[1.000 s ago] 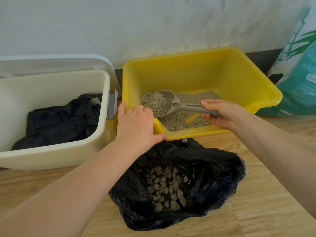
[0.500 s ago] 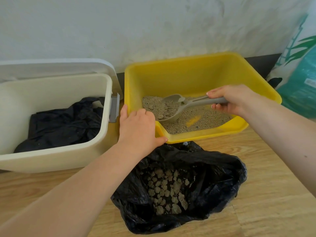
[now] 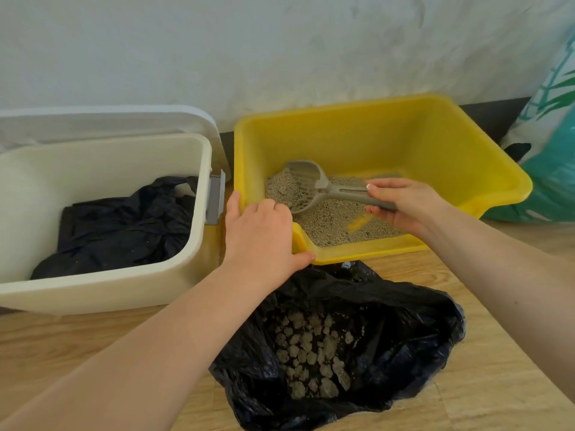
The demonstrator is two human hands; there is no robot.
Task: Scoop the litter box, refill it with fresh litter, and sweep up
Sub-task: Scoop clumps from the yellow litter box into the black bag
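Note:
A yellow litter box [image 3: 404,132] stands on the wooden floor against the wall, with a thin layer of grey litter [image 3: 329,219] on its bottom. My left hand [image 3: 261,234] grips the box's front left corner, fingers curled over the rim. My right hand [image 3: 401,203] holds the handle of a grey slotted scoop [image 3: 306,185], whose bowl lies tilted in the litter at the box's left side. In front of the box lies an open black bag [image 3: 404,331] with several litter clumps [image 3: 311,349] inside.
A cream bin [image 3: 93,293] lined with a black bag [image 3: 124,225] stands to the left, its white lid [image 3: 109,119] open against the wall. A teal and white litter sack [image 3: 553,157] leans at the far right. Wooden floor [image 3: 497,384] shows around the bag.
The scoop was lifted with its load, then went back down into the litter with its bowl further left and back. My left hand stayed on the box corner.

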